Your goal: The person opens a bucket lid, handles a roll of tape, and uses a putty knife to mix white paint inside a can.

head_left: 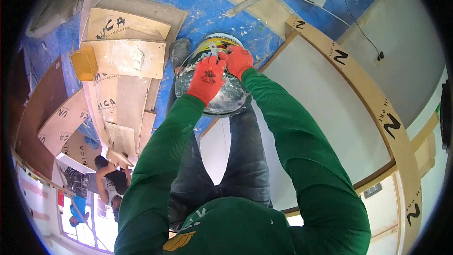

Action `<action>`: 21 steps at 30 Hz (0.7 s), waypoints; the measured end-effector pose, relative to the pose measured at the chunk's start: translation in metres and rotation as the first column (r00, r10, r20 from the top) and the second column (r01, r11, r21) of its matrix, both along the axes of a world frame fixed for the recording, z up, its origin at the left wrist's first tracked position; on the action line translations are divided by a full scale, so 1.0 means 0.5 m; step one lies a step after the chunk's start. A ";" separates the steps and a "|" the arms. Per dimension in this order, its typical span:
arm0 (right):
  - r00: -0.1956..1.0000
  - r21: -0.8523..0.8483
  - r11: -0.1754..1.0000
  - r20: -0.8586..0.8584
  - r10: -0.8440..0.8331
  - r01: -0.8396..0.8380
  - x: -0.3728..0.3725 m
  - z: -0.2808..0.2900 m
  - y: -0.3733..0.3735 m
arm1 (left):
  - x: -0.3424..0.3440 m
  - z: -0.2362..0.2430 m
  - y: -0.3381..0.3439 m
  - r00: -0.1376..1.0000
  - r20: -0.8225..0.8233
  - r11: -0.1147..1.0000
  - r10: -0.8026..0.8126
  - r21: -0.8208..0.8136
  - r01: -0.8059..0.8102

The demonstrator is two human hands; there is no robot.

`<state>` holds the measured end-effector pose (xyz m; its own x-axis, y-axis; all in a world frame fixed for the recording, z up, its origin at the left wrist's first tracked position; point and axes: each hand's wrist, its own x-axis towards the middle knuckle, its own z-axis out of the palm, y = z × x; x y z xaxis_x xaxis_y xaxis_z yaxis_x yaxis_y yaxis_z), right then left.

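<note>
Between my legs stands a bucket [227, 100] with a coloured label, its round face smeared with white, dried material. I cannot tell whether that face is a lid or the bucket's inside. My left hand [207, 79], in a red-orange glove, is closed at the bucket's edge, fingers curled toward the label. Close beside it, my right hand [237, 60] in a matching glove is also closed, its fingertips pressed on the labelled side. The gloves hide exactly what the fingertips grip.
At left, plywood boards [125, 61] carry a yellow tub [84, 63]. Blue sheeting [200, 2] covers the floor, with a flat strip [246, 4] on it. A wood-framed white panel [325, 113] lies right. A cable [347, 7] runs to a wall outlet. Another person [113, 179] works lower left.
</note>
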<state>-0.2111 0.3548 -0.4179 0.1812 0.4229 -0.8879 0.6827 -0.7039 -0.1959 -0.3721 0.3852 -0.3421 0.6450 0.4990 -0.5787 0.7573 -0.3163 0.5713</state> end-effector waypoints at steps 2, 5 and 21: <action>0.989 0.190 0.971 -0.009 0.146 -0.142 0.000 -0.037 0.008 | 0.005 0.002 0.012 1.000 0.023 1.000 -0.017 -0.008 0.017; 0.964 -0.037 0.971 -0.132 0.230 -0.236 -0.040 -0.085 0.040 | 0.011 0.015 0.010 0.998 0.059 1.000 0.005 0.002 -0.006; 0.953 -0.124 0.958 -0.192 0.233 -0.259 -0.060 -0.141 0.069 | 0.007 0.051 -0.001 0.999 -0.041 0.999 -0.012 -0.035 0.011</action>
<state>-0.2412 0.3892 -0.4885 -0.0749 0.2985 -0.9515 0.8026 -0.5482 -0.2352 -0.3684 0.3845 -0.3167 0.6259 0.4711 -0.6216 0.7768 -0.3057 0.5505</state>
